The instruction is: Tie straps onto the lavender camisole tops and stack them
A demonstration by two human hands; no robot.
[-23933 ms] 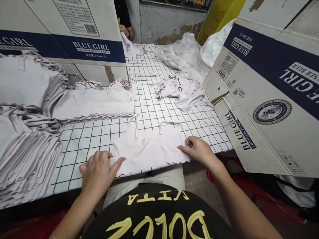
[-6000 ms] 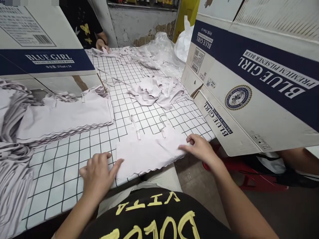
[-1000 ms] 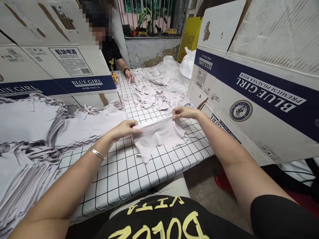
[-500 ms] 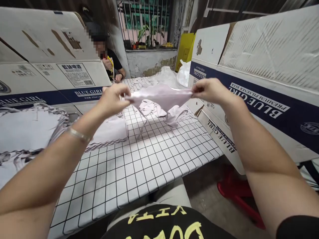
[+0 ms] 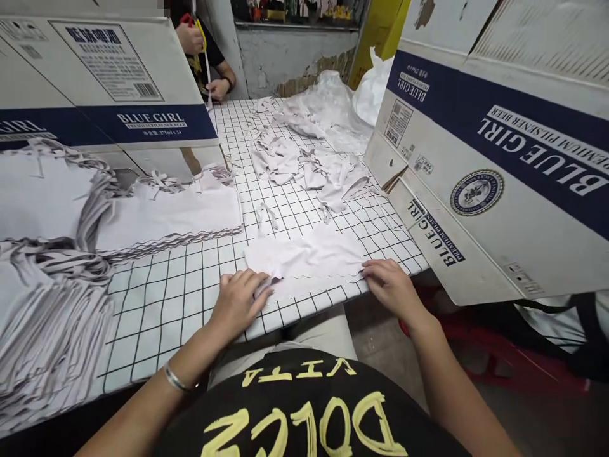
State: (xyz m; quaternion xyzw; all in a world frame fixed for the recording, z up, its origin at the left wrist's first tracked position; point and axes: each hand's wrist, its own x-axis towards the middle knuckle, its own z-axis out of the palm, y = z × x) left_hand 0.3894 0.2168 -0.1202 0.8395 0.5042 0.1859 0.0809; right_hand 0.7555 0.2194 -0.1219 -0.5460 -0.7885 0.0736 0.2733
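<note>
A pale pink camisole (image 5: 314,257) with thin straps and a wavy hem lies spread on the table near its front edge, straps pointing away from me. My left hand (image 5: 242,295) is at its near left corner, thumb and fingers closed on the edge, which is slightly lifted there. The near right corner is pinched by my right hand (image 5: 387,284). Left of it sits a stack of like garments (image 5: 176,219) with wavy edges. More garments (image 5: 309,168) lie crumpled farther back.
The grid-patterned tablecloth (image 5: 157,317) covers the table. Folded piles (image 5: 42,336) stand at the left. Cardboard boxes flank me, one left (image 5: 152,120) and one right (image 5: 476,152). Clear plastic bags (image 5: 328,105) lie at the back. Across the table, another person's hand (image 5: 190,38) holds scissors (image 5: 203,32).
Both my hands have come down and nearer, bringing the camisole from mid-air onto the table, where it now lies flat. My view has tilted downward.
</note>
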